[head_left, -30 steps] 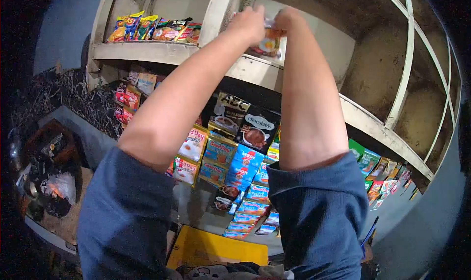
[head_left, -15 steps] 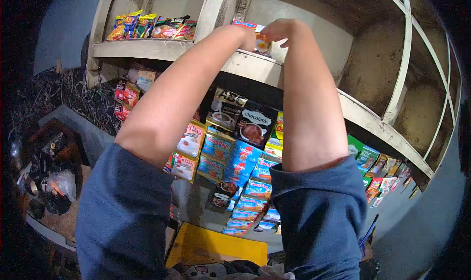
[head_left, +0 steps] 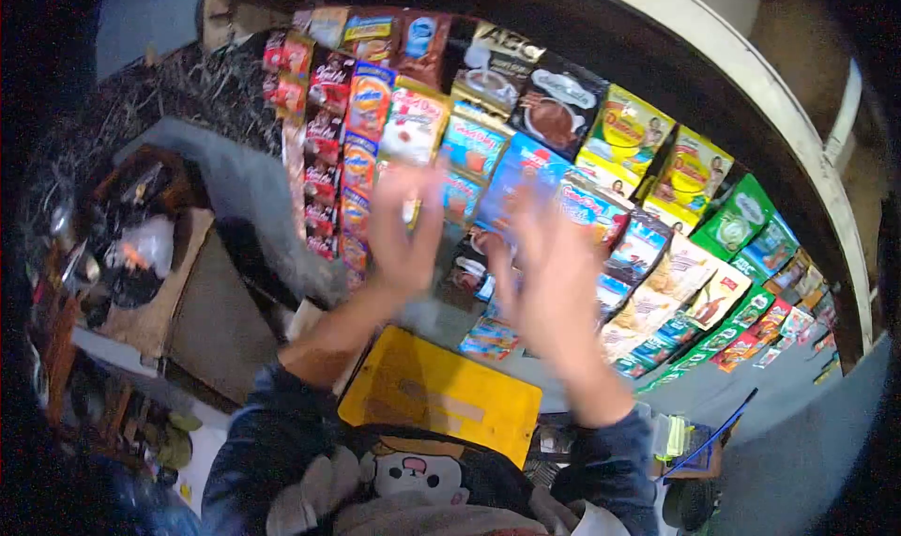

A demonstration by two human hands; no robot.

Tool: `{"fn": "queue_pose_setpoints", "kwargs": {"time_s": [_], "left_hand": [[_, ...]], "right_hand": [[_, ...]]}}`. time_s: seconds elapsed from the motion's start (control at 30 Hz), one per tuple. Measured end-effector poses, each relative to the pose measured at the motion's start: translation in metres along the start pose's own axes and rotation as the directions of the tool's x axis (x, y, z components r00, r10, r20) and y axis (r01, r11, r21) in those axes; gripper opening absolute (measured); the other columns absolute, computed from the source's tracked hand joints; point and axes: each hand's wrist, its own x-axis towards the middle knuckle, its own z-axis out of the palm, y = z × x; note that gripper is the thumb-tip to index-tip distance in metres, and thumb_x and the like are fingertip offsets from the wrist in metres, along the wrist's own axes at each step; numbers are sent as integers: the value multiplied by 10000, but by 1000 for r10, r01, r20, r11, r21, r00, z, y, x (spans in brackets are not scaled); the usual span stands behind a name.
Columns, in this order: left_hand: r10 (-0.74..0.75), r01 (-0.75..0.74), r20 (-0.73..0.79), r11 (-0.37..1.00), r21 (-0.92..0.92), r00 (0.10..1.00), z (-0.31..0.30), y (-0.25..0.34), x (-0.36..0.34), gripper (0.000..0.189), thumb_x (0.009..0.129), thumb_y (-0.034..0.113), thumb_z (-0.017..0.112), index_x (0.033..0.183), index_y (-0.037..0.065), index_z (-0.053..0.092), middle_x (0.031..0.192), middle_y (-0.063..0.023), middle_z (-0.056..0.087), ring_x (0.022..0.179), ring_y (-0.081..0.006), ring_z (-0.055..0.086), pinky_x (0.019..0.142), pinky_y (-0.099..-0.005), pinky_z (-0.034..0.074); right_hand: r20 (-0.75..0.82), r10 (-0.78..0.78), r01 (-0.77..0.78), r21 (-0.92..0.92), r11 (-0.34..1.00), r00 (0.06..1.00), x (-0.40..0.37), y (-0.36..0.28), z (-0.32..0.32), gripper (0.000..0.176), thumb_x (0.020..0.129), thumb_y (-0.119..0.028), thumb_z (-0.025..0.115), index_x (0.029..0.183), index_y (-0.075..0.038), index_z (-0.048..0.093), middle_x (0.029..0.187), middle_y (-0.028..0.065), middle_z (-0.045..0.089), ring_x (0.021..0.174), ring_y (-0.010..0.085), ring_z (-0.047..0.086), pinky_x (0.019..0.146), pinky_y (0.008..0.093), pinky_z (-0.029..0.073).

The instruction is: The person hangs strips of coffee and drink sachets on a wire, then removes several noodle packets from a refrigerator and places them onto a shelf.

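Head view: the hanging strips of blue foil drink sachets (head_left: 511,175) dangle under the shelf at the far middle of the scene, just behind both raised hands. The left hand (head_left: 404,240) and the right hand (head_left: 554,287) are motion-blurred, with fingers spread apart and nothing held. Whether they touch the packets cannot be told. Left of the blue strips hang red sachet strips (head_left: 319,114). To the right hang yellow packets (head_left: 690,170) and green packets (head_left: 737,222). Above them runs the curved whitish wooden shelf edge (head_left: 751,76). Near, below the hands, sits a yellow plastic crate (head_left: 441,395), and nearer still lies a dark cloth with a cartoon face (head_left: 413,470). A cluttered brown table (head_left: 141,311) stands at the left.
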Motion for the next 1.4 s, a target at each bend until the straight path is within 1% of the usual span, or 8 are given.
{"fn": "queue_pose_setpoints", "kwargs": {"time_s": [0.13,0.27,0.6,0.67,0.7,0.83,1.07,1.4], "left_hand": [[-817,842,412,508,182,404,-69,20,-199,282,760,13,471,1037,28,420,1013,-83,469,968,-178,461,810,-318,390],[-938,986,336,130,107,87,-132,58,-299,314,753,21,500,1050,23,399,1015,-80,474,915,-155,484,786,-275,407],[-993,994,-74,90,59,95,-158,88,-281,308,756,-22,483,1049,27,403,1014,-59,473,860,-154,501,751,-275,418],[-992,866,20,102,-490,127,-180,88,-306,313,757,-48,463,1053,32,402,1012,-54,468,863,-150,501,730,-274,421],[-947,943,-21,318,98,321,-182,99,-291,316,762,-66,444,1054,47,402,1017,-51,457,871,-152,499,749,-271,416],[-888,917,-235,397,44,396,-238,124,-292,250,766,-36,461,992,58,409,935,-38,456,850,-117,479,757,-254,416],[-789,957,-609,109,-268,-81,-312,192,-237,267,759,64,460,1017,116,418,1019,-31,476,931,-203,515,738,-344,433],[-748,910,-659,216,-354,-79,-464,259,-182,265,801,59,414,1059,118,395,1081,-38,469,926,-170,507,747,-322,417]], "right_hand": [[508,57,-351,504,789,859,-176,-3,100,365,678,-49,585,1032,-69,498,1083,141,469,979,320,471,790,375,428],[736,32,-693,620,369,676,-262,-33,120,367,689,-50,605,1040,-55,494,1096,132,468,981,296,476,819,362,417],[809,-304,-708,588,391,504,-356,-55,166,352,748,-87,571,1083,-58,468,1041,122,513,922,236,527,776,319,450],[780,-321,-694,625,358,537,-361,-71,182,335,749,-88,564,1070,-46,478,1048,123,512,908,223,537,772,319,446],[757,-365,-687,649,326,542,-349,-86,188,335,749,-88,564,1070,-46,478,1048,123,512,908,223,537,772,319,446],[733,-600,-665,626,408,321,-282,-148,173,330,744,-90,555,1062,-36,487,1033,120,521,916,223,538,772,314,435],[382,-708,-533,846,9,594,-235,-240,149,312,752,-119,554,1046,-30,497,979,138,524,909,244,534,783,310,421],[415,-847,-582,797,163,331,-237,-402,133,327,746,-128,567,1057,-58,492,1004,106,512,897,215,532,776,305,423]]}}
